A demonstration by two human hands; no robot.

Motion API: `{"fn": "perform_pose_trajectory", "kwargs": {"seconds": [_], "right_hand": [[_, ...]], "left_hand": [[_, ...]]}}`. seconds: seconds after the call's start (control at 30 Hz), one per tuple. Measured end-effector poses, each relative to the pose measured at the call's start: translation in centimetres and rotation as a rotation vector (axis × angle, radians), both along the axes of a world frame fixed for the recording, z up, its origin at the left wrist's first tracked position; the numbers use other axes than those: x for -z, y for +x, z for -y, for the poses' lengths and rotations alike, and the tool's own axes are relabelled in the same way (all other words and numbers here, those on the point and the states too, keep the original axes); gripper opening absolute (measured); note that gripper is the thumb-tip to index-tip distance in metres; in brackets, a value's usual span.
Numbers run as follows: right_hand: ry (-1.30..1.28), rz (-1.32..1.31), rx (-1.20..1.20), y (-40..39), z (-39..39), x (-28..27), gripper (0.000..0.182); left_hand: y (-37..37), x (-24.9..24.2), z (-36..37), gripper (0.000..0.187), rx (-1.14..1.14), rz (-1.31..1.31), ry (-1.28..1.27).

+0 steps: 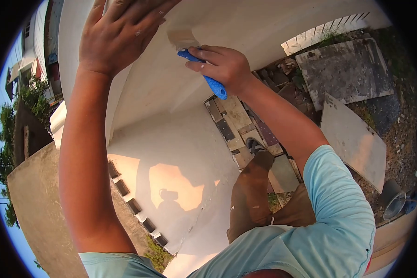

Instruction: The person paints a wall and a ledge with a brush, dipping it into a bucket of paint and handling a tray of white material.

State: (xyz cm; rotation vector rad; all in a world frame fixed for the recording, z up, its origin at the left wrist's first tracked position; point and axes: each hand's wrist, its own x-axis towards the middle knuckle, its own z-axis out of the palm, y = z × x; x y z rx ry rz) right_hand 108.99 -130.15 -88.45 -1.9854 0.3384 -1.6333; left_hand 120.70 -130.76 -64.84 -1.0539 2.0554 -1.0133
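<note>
My left hand point(113, 41) is raised at the top left, lying against the pale wall with its fingers stretched out. The upper frame edge cuts off some fingertips, and pale flecks dot the skin. To its right, my right hand point(229, 67) grips the blue handle of a putty knife point(216, 87). Its flat, flared blade point(183, 38) points up against the wall point(227, 28) and looks tan, much like the surface behind it. White residue marks the top of the handle. The handle's end, with a hanging hole, sticks out below my fingers.
Below, my foot point(255, 146) stands on a surface of mixed tiles point(234, 113). Stone slabs point(345, 69) and a pale board point(352, 139) lie among rubble at right, near a bucket point(394, 204). At lower left runs a ledge with square openings point(134, 206).
</note>
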Motion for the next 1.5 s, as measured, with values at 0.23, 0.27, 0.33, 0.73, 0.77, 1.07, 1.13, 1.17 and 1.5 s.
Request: {"fn": "perform_pose_trajectory", "kwargs": {"seconds": [0.23, 0.27, 0.33, 0.73, 0.77, 1.07, 1.13, 1.17, 1.5], "right_hand": [[0.234, 0.226, 0.38, -1.8, 4.7, 3.2, 0.02], [0.283, 0.284, 0.509, -2.4, 6.4, 3.6, 0.02], [0.305, 0.364, 0.648, -2.5, 8.4, 2.9, 0.021], [0.107, 0.23, 0.372, -5.9, 11.3, 1.3, 0.022], [0.099, 0.233, 0.372, -5.9, 11.7, 1.0, 0.022], [-0.065, 0.072, 0.089, -5.3, 8.7, 0.4, 0.023], [-0.011, 0.153, 0.197, -7.0, 12.4, -0.3, 0.023], [0.043, 0.23, 0.292, -8.2, 14.2, -1.0, 0.02], [0.002, 0.043, 0.165, -5.7, 7.5, 1.9, 0.02]], "left_hand": [[0.3, 0.4, 0.1, 0.042, -0.013, -0.026, -0.04], [0.0, 0.2, 0.0, 0.042, -0.021, 0.015, -0.031], [0.0, 0.1, 0.0, 0.043, -0.03, -0.013, -0.017], [0.8, 0.6, -0.3, 0.038, 0.045, -0.103, -0.045], [0.9, 0.6, -0.4, 0.038, 0.048, -0.101, -0.053], [1.0, 0.6, -0.4, 0.036, 0.024, -0.103, -0.026], [0.9, 0.6, -0.4, 0.036, 0.026, -0.107, -0.022], [0.9, 0.5, -0.3, 0.035, 0.031, -0.114, -0.026], [0.9, 0.5, -0.3, 0.032, 0.04, -0.125, -0.017]]}}
